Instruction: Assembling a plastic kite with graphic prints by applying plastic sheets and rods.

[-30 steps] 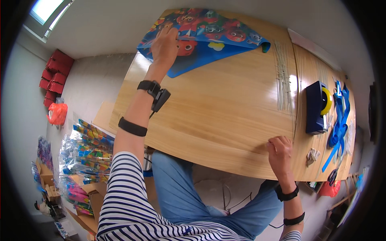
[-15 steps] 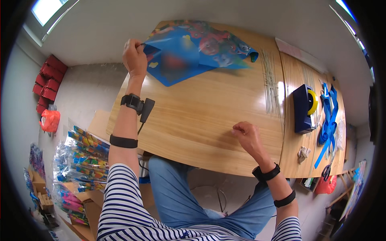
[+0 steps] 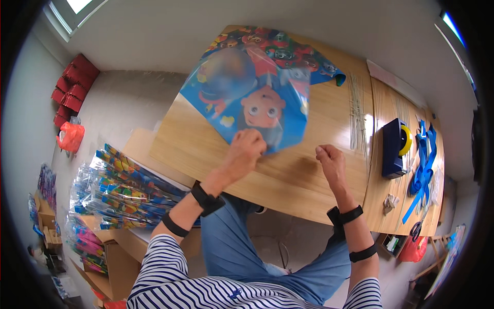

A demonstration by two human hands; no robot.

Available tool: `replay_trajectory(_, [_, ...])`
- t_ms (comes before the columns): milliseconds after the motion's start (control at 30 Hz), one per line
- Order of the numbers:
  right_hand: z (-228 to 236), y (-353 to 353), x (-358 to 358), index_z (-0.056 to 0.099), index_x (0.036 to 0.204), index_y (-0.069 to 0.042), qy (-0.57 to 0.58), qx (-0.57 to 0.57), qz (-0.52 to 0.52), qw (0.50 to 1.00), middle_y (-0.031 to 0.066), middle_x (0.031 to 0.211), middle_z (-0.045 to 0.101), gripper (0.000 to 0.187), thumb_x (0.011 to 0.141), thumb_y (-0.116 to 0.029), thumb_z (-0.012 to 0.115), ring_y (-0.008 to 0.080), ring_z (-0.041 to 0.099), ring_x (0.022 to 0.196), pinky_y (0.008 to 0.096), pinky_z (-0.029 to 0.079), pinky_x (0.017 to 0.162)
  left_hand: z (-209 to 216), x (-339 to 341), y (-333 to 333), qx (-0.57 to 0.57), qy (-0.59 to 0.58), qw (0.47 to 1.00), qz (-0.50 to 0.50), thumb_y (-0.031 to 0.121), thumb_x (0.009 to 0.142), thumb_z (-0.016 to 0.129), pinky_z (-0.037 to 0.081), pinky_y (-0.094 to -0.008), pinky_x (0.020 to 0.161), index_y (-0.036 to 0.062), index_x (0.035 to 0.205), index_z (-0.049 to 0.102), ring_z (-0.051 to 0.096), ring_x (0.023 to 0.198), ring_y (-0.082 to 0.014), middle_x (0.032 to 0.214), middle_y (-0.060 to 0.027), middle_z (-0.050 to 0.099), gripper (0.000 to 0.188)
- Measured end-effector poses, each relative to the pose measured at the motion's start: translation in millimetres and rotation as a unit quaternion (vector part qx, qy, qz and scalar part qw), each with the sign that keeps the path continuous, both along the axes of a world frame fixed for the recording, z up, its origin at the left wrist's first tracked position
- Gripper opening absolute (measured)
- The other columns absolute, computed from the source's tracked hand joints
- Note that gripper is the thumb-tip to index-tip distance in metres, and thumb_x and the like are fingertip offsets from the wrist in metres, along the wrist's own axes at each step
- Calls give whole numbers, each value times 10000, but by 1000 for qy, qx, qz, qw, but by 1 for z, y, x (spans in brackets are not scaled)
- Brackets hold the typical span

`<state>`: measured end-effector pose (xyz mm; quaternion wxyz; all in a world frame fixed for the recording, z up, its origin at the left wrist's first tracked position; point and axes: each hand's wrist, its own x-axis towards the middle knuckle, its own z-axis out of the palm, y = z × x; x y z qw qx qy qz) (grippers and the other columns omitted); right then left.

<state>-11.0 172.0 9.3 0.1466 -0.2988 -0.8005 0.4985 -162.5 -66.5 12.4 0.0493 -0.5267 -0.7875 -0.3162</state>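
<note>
Pale wall across the top of the frame, wood-grain surface (image 3: 180, 134) through the centre, grey floor at left. Red boxes (image 3: 77, 77) stacked upper left, orange-red plastic bag (image 3: 70, 136) just below them.

Main item: blue cartoon-printed plastic sheet (image 3: 265, 105), upper centre, big face print upside down. Its near corner is lifted and partly blurred. It overlaps a second printed sheet (image 3: 288, 51) lying flat at the top of the surface.

Left hand (image 3: 245, 152), centre: fingers closed on the sheet's near edge. Right hand (image 3: 332, 164), right of centre: fingers curled in, thumb against the index. Can't tell if it touches the surface.

Right side of the frame: thin pale rods (image 3: 356, 116) in a loose row, then a dark blue tape dispenser (image 3: 392, 154) with a yellow tape roll (image 3: 406, 140). Blue ribbon (image 3: 423, 172) bunched beside it. Crumpled scrap (image 3: 390, 204) below the dispenser, scissors (image 3: 415, 232) at the surface's lower right edge.

Lower left: colourful items in clear plastic sleeves (image 3: 128, 193), heaped above an open cardboard box (image 3: 122, 265).
</note>
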Motion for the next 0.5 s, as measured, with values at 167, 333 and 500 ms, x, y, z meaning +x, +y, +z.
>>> replay_trajectory(167, [-23,18,1,665,1108,26,108,93,-66,988,130,878,672,296,925,-205,645,175,633,811,324,508,704,-7,102,-17,-34,-102,980,-167,23,732,657,311,-464,1073,68,795,550,473,1242,-291,1227,-123,573,132])
replay_trajectory(333, [-10,14,22,643,1197,-6,20,13,-56,998,123,930,689,368,857,-142,686,197,655,829,326,523,727,8,129,-61,-181,-143,950,-212,76,711,733,287,-481,1101,84,842,597,456,1296,-270,1278,-83,576,189])
replay_trajectory(500, [-35,7,81,666,1097,1,-10,59,-108,992,69,780,628,305,793,3,674,153,608,712,307,498,642,32,105,-74,-66,-308,949,24,216,720,817,329,-448,1086,64,1100,642,503,1238,-317,1299,-136,570,445])
